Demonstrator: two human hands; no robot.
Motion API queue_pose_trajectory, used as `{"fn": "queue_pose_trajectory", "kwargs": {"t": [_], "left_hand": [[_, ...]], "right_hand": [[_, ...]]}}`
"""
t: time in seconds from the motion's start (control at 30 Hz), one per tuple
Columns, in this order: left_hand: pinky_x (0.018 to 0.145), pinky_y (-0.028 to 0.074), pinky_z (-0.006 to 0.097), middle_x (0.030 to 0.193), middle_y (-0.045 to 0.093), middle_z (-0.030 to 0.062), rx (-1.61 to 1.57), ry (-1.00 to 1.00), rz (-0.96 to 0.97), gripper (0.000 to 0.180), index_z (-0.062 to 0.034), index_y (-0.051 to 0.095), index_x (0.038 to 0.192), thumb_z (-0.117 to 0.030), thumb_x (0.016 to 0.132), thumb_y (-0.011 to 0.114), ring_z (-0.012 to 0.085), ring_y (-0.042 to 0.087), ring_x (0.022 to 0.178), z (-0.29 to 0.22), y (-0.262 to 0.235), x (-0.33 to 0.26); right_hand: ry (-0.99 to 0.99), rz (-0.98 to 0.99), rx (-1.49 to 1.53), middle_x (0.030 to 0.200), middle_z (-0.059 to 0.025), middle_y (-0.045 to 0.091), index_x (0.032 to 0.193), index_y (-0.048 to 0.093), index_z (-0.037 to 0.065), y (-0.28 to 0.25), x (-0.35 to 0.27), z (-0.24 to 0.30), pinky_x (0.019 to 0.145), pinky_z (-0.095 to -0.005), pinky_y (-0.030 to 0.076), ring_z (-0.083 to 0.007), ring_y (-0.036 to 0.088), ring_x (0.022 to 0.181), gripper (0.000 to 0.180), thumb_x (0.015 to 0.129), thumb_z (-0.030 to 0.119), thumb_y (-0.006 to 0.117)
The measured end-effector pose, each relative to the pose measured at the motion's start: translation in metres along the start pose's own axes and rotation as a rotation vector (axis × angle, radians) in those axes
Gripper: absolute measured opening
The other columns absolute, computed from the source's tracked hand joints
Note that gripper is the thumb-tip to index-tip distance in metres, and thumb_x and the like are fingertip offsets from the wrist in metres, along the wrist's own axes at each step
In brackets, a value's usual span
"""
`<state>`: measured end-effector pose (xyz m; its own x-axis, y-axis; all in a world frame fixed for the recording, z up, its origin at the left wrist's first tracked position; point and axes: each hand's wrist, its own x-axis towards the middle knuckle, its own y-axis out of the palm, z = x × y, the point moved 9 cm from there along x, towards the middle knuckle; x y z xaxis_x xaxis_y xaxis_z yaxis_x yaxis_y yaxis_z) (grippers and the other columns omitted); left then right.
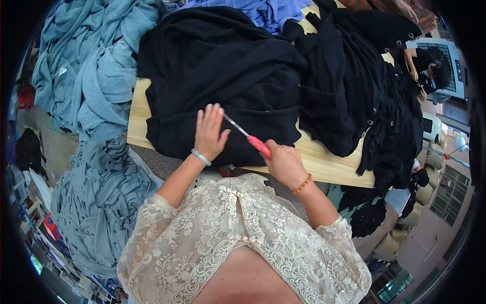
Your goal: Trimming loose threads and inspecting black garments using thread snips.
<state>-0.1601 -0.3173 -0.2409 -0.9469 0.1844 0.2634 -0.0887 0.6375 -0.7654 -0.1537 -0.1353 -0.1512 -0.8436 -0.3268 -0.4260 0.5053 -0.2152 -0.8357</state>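
A black knit garment point(228, 76) lies spread over the wooden table in front of me, with folds across it. My left hand point(208, 133) rests flat on its near part, fingers stretched out and thumb apart. In my right hand point(284, 163) is a slim tool with a red handle point(258, 146) and a thin metal shaft; its exact kind I cannot make out. The shaft slants up and left over the black cloth, its tip close beside my left fingertips. Whether the tip touches the cloth I cannot tell.
More black garments point(344, 76), some with metal rings, cover the table's right side. Blue-grey knits point(91, 66) are heaped at the far left, with a grey pile point(101, 207) below. Purple cloth point(268, 14) lies behind. The wooden tabletop point(324, 164) shows between. Another person point(430, 68) is at far right.
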Motion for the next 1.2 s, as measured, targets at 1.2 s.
{"fn": "queue_pose_trajectory", "kwargs": {"t": [1.2], "left_hand": [[0.089,0.051,0.036,0.101,0.068,0.0182,-0.280,-0.455,-0.800,0.025,-0.0039,0.055,0.096,0.009,0.074,0.057,0.0304,0.066,0.099,0.242,-0.144,0.102]], "right_hand": [[0.161,-0.317,0.342,0.061,-0.0201,0.062,0.075,0.063,0.002,-0.058,0.073,-0.043,0.056,-0.0438,0.049,-0.0387,0.064,0.060,0.029,0.091,0.026,0.066]]}}
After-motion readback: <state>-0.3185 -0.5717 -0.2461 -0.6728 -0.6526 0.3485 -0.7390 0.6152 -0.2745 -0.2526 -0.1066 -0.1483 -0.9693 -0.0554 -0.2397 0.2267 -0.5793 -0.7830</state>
